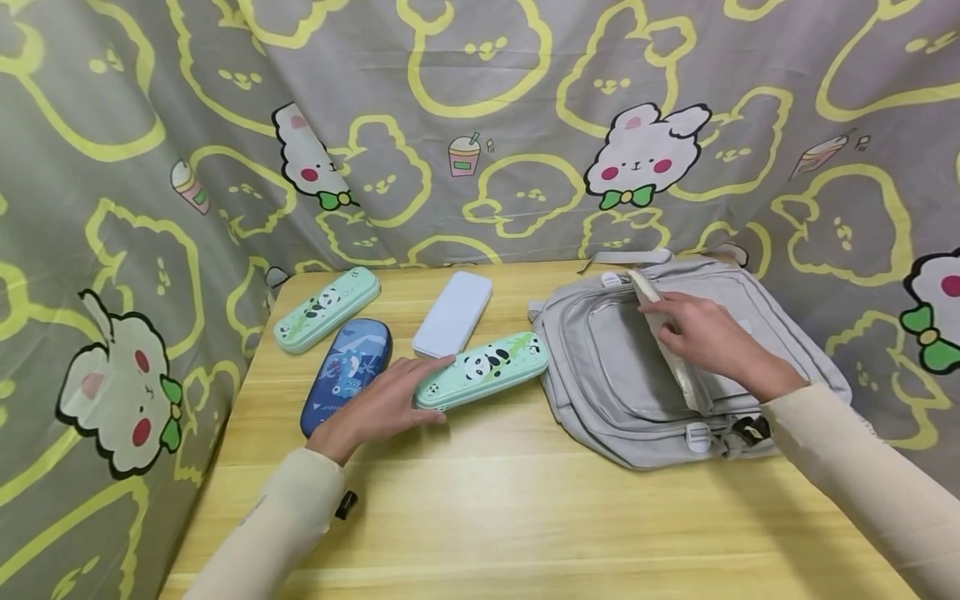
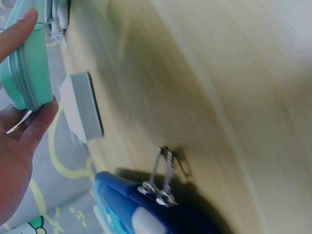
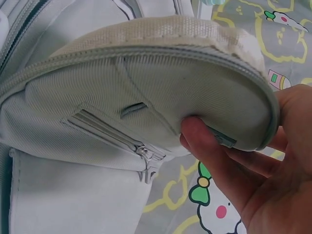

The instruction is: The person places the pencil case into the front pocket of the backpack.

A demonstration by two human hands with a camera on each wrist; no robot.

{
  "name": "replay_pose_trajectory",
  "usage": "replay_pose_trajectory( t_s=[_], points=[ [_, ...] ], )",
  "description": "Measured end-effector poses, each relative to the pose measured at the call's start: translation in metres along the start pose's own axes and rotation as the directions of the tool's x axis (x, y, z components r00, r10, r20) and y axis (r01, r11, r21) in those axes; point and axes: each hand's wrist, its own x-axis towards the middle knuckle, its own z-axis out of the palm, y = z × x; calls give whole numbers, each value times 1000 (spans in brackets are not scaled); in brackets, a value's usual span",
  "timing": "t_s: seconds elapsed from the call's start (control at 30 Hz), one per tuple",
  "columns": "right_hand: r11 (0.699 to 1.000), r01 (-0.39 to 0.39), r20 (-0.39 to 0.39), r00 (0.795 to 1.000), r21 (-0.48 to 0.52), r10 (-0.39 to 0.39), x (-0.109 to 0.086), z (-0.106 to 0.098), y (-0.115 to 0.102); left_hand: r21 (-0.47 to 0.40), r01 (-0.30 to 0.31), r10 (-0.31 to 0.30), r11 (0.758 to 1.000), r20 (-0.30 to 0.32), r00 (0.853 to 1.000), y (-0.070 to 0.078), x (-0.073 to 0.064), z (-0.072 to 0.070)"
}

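Note:
My left hand [image 1: 386, 400] grips one end of a mint-green pencil case [image 1: 487, 368] with a panda print. In the left wrist view, thumb and fingers sit on opposite sides of the zipped case [image 2: 39, 73], which is raised off the table. The far end of the case is close to a grey backpack [image 1: 573, 367] lying on the table. My right hand [image 1: 712, 337] pinches the edge of the backpack's front pocket flap [image 1: 681, 379] and holds it up, so the pocket stands open. In the right wrist view the flap [image 3: 161, 92] shows a small zipper.
A second mint panda case [image 1: 326, 310] lies at the back left of the wooden table [image 1: 487, 500]. Beside it are a dark blue case [image 1: 348, 367] and a pale blue case [image 1: 453, 312]. A patterned curtain [image 1: 525, 100] borders the table behind and at both sides.

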Motion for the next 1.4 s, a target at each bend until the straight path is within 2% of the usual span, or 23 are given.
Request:
replay_pose_trajectory(
  t_s=[0.13, 0.37, 0.87, 1.4],
  points=[
    [1000, -7, 4, 1000, -7, 7, -2, -3, 3, 5, -34, 34, 999, -1, 999, 7, 7, 1],
    [999, -38, 15, 999, -3, 38, -3, -10, 8, 10, -24, 24, 1000, 2, 1000, 15, 18, 0],
    [997, -74, 10, 997, 34, 74, -7, -18, 12, 33, -83, 83, 996, 14, 996, 32, 44, 1],
    [992, -98, 7, 995, 78, 97, -10, -22, 15, 26, -134, 133, 991, 40, 990, 51, 61, 8]
  ],
)
